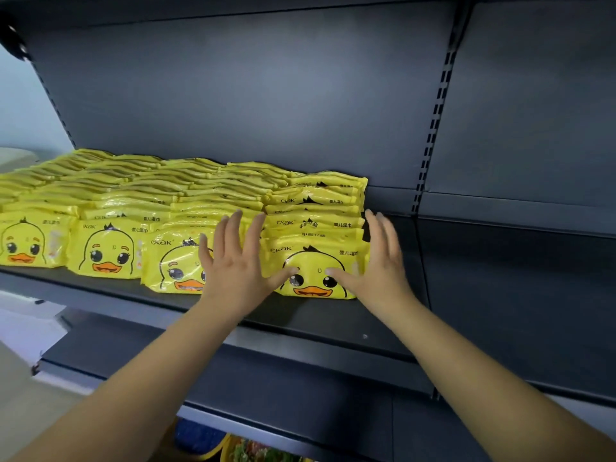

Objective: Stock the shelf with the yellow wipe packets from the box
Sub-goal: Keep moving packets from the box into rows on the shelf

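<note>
1. The left hand (238, 261) was spread wide, its fingers straight and fanned. It lay against the left side of the rightmost row of packets (315, 208), partly covering the front packet of the row beside it. Its thumb reached across onto the face of the front packet (316, 271).
2. The right hand (378, 261) was also flat, with the fingers straight and close together. They ran along the right edge of that same row, and the thumb touched the front packet's face near the printed duck's eye.
3. Neither hand curled around anything; the two hands bracketed the row from either side.
4. The front packet was a soft, glossy yellow plastic pouch, roughly rectangular with crimped side seams. It was printed with a cartoon duck face, an orange bill and black lettering.
5. More of the same packets filled the shelf (333, 315) in several rows running from near to far. They leaned back on one another, so mostly their shiny top edges showed. The rows covered the left and middle of the shelf, and the rightmost row ended beside bare shelf to the right.
6. The shelf was dark grey metal with a smooth matte surface. Behind it stood a flat back panel (250, 88) of the same colour, and to the right a slotted upright (435, 118).
7. A lower shelf (266, 378) of the same metal lay nearer.
</note>
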Action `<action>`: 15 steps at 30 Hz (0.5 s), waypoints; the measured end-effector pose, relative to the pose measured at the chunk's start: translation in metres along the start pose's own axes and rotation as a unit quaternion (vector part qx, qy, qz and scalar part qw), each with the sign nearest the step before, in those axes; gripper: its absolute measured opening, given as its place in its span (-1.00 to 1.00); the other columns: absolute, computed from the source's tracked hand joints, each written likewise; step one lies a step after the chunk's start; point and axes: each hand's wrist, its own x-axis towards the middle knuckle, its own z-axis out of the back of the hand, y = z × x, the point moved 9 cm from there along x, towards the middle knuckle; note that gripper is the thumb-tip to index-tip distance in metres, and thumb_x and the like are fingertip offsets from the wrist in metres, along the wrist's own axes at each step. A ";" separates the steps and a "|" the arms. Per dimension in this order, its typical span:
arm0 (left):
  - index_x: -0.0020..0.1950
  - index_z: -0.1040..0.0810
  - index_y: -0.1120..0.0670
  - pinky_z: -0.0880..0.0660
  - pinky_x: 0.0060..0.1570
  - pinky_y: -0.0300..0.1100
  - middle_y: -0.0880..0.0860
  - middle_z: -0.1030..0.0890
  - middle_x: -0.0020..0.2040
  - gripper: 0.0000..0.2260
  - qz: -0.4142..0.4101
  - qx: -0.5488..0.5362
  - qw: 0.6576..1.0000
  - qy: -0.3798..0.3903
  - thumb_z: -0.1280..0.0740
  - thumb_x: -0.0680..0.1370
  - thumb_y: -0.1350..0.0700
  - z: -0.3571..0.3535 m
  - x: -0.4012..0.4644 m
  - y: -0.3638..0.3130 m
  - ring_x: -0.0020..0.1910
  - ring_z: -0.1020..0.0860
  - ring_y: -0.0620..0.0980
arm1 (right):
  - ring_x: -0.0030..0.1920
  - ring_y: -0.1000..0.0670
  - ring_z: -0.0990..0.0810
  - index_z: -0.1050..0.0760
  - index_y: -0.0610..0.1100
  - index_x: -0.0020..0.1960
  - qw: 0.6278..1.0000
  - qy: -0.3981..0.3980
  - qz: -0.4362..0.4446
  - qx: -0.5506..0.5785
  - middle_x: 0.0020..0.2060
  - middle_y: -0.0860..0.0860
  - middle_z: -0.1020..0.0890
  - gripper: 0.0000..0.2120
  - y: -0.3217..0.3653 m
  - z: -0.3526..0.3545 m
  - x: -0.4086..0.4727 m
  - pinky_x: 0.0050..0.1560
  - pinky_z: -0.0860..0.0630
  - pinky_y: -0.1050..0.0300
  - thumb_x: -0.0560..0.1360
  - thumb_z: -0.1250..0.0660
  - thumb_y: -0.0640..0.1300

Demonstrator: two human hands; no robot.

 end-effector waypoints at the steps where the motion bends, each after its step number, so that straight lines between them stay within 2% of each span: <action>1: 0.37 -0.22 0.08 -0.24 0.14 0.41 0.31 -0.38 0.33 -0.15 0.041 -0.012 0.999 0.002 -0.01 0.31 -0.51 -0.004 -0.006 0.011 0.31 -0.35 0.35 | 0.44 -0.05 -0.06 -0.04 -0.05 0.48 0.994 -0.029 0.066 -0.077 0.46 -0.08 -0.11 -0.09 0.015 0.003 -0.003 0.41 -0.09 -0.01 0.31 -0.47 0.10; 3: 0.40 -0.16 0.07 -0.20 0.11 0.47 0.35 -0.31 0.37 -0.10 0.122 -0.048 0.991 0.003 0.12 0.30 -0.55 -0.011 -0.018 0.034 0.34 -0.28 0.40 | 0.39 -0.11 -0.09 -0.11 -0.04 0.43 0.959 -0.069 0.191 -0.200 0.41 -0.10 -0.17 -0.15 0.040 -0.006 -0.010 0.32 -0.08 -0.17 0.27 -0.37 0.23; 4: 0.40 -0.14 0.06 -0.22 0.08 0.49 0.36 -0.30 0.37 -0.10 0.152 -0.067 0.986 0.004 0.13 0.30 -0.55 -0.014 -0.022 0.044 0.34 -0.28 0.41 | 0.38 -0.13 -0.11 -0.14 -0.03 0.41 0.944 -0.063 0.228 -0.231 0.39 -0.09 -0.18 -0.16 0.047 -0.017 -0.013 0.30 -0.06 -0.23 0.25 -0.34 0.26; 6: 0.40 -0.10 0.04 -0.25 0.04 0.50 0.38 -0.27 0.39 -0.09 0.183 -0.097 0.978 0.014 0.13 0.28 -0.57 -0.021 -0.024 0.058 0.34 -0.26 0.43 | 0.38 -0.15 -0.12 -0.16 0.00 0.40 0.928 -0.032 0.265 -0.261 0.38 -0.08 -0.17 -0.12 0.052 -0.040 -0.013 0.38 0.01 -0.28 0.22 -0.41 0.30; 8: 0.39 -0.11 0.04 -0.27 0.01 0.50 0.41 -0.25 0.38 -0.11 0.181 -0.110 0.977 0.018 0.10 0.29 -0.57 -0.026 -0.021 0.065 0.33 -0.24 0.47 | 0.41 -0.16 -0.05 -0.10 0.02 0.43 0.922 0.014 0.259 -0.287 0.42 -0.10 -0.15 -0.06 0.053 -0.056 -0.009 0.39 0.21 -0.19 0.21 -0.42 0.32; 9: 0.39 -0.12 0.03 -0.27 0.00 0.50 0.42 -0.25 0.37 -0.12 0.175 -0.110 0.978 0.012 0.10 0.29 -0.56 -0.027 -0.020 0.069 0.32 -0.24 0.49 | 0.45 -0.15 0.04 0.00 0.03 0.47 0.917 0.039 0.247 -0.310 0.46 -0.12 -0.10 -0.03 0.052 -0.063 -0.004 0.35 0.34 -0.16 0.25 -0.38 0.34; 11: 0.38 -0.12 -0.01 -0.25 0.01 0.52 0.42 -0.22 0.39 -0.12 0.174 -0.118 0.978 0.006 0.10 0.27 -0.57 -0.028 -0.018 0.075 0.34 -0.21 0.48 | 0.47 -0.10 0.33 0.33 0.10 0.46 0.909 0.100 0.217 -0.341 0.51 -0.08 0.15 -0.05 0.045 -0.074 0.007 0.20 0.58 -0.11 0.38 -0.23 0.36; 13: 0.37 -0.13 -0.02 -0.25 -0.01 0.53 0.41 -0.22 0.39 -0.14 0.169 -0.122 0.978 0.002 0.09 0.27 -0.57 -0.029 -0.017 0.081 0.35 -0.20 0.47 | 0.45 -0.09 0.43 0.50 0.14 0.35 0.906 0.153 0.172 -0.356 0.48 -0.02 0.33 -0.13 0.034 -0.084 0.014 0.11 0.66 -0.10 0.43 -0.10 0.37; 15: 0.36 -0.17 0.01 -0.27 -0.06 0.53 0.43 -0.25 0.36 -0.16 0.162 -0.122 0.979 0.003 0.07 0.30 -0.55 -0.031 -0.015 0.082 0.32 -0.23 0.49 | 0.46 -0.10 0.40 0.50 0.14 0.36 0.905 0.146 0.148 -0.371 0.48 -0.01 0.34 -0.16 0.030 -0.087 0.024 0.19 0.61 -0.16 0.44 -0.06 0.38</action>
